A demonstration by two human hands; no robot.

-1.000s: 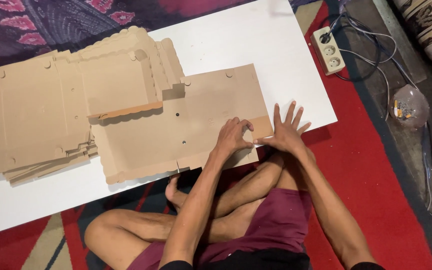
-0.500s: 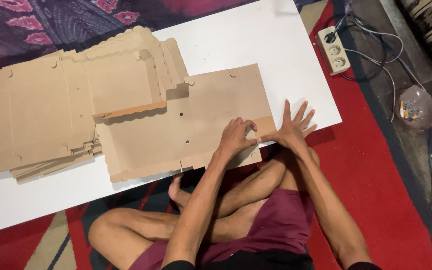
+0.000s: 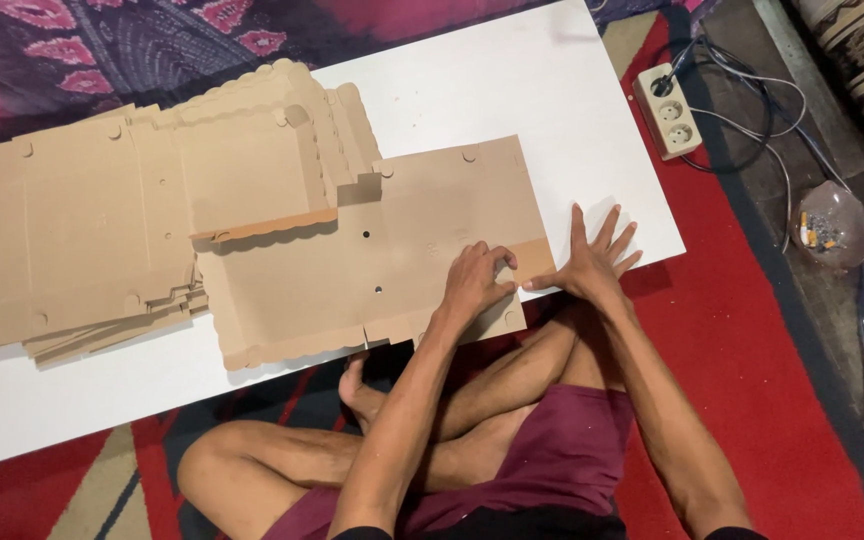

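Cardboard — a flat, matte brown box blank (image 3: 372,270) with scalloped edge lies on the white table (image 3: 512,90). Left hand (image 3: 474,282) presses it, fingers curled; right hand (image 3: 592,258) lies splayed at its corner. Similar blanks (image 3: 82,240) stacked alongside.

- Cardboard sheet (image 3: 372,270): plain tan-brown, scalloped edge.
- Cardboard stack (image 3: 82,240): same tan-brown.
- Tabletop (image 3: 492,100): white.
- Rug (image 3: 752,330): red with beige and dark blue stripes.
- Cloth (image 3: 152,40): dark purple, pink floral pattern.
- Shorts (image 3: 552,450): maroon.
- Power strip (image 3: 670,110): cream.
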